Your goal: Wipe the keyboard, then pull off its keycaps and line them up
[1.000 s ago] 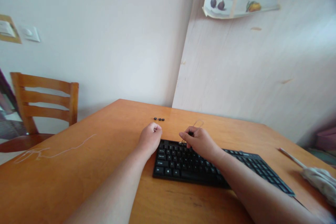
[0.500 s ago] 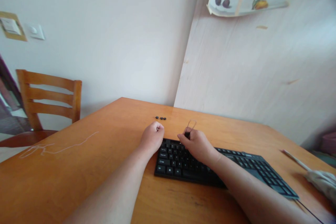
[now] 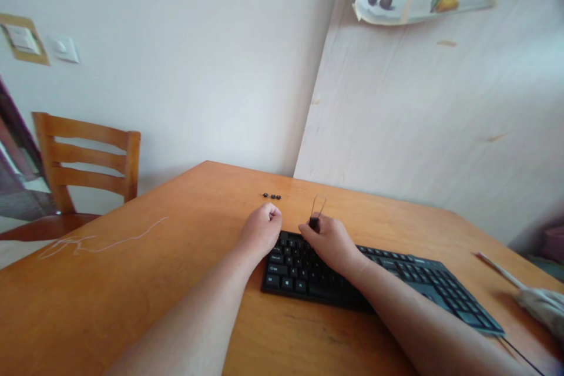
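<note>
A black keyboard (image 3: 326, 292) lies on the wooden table, partly covered by my right hand and forearm. My right hand (image 3: 332, 241) is closed over the keyboard's upper left rows. Between its thumb and fingers is a keycap puller (image 3: 314, 222), whose thin wire loop points up and away from me. My left hand (image 3: 262, 228) is curled into a fist at the keyboard's top left corner; what it holds, if anything, is hidden. Beyond it, three small black pieces that look like keycaps (image 3: 273, 197) sit in a short row.
Toward the left of the table (image 3: 176, 282) lies a thin pale string (image 3: 118, 242). A wooden chair (image 3: 90, 161) stands beyond the left edge. On the right are a slim stick (image 3: 500, 269), a greyish cloth (image 3: 544, 305) and the keyboard's cable (image 3: 520, 354). Walls rise behind the table.
My view has shifted slightly. My left fist has moved a little right, closer to the keyboard corner. The puller's wire loop stands a bit more upright; my right hand keeps its grip.
</note>
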`<state>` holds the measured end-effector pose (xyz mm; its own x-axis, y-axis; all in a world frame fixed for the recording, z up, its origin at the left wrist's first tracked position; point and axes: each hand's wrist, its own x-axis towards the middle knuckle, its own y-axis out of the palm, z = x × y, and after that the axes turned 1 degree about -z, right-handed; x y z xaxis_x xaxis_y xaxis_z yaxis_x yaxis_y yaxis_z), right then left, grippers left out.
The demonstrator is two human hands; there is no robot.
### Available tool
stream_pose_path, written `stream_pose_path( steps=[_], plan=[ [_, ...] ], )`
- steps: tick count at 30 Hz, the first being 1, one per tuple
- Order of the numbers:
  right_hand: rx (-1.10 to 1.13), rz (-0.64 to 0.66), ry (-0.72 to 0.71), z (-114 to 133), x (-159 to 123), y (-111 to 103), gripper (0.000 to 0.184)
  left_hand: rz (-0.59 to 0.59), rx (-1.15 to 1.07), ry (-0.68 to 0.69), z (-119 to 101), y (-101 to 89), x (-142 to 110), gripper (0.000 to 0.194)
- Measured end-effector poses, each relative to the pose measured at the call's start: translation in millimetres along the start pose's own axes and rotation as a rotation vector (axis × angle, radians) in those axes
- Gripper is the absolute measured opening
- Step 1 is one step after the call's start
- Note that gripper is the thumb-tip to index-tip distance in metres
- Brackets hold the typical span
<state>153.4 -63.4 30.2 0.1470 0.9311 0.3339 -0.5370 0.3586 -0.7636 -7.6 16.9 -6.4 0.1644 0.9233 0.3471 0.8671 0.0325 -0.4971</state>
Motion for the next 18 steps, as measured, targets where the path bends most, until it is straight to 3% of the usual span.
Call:
stream_pose_path(
  steps=[11, 18],
  plan=[
    [0.113, -0.029, 0.045, -6, 0, -3, 0.022, 0.187, -0.016, 0.154, -5, 5.7, -8, 0.011],
    [0.212, -0.043, 0.11, -12, 2, 0, 0.025, 0.25, 0.051, 0.141, -6, 5.0, -9, 0.012]
  ],
)
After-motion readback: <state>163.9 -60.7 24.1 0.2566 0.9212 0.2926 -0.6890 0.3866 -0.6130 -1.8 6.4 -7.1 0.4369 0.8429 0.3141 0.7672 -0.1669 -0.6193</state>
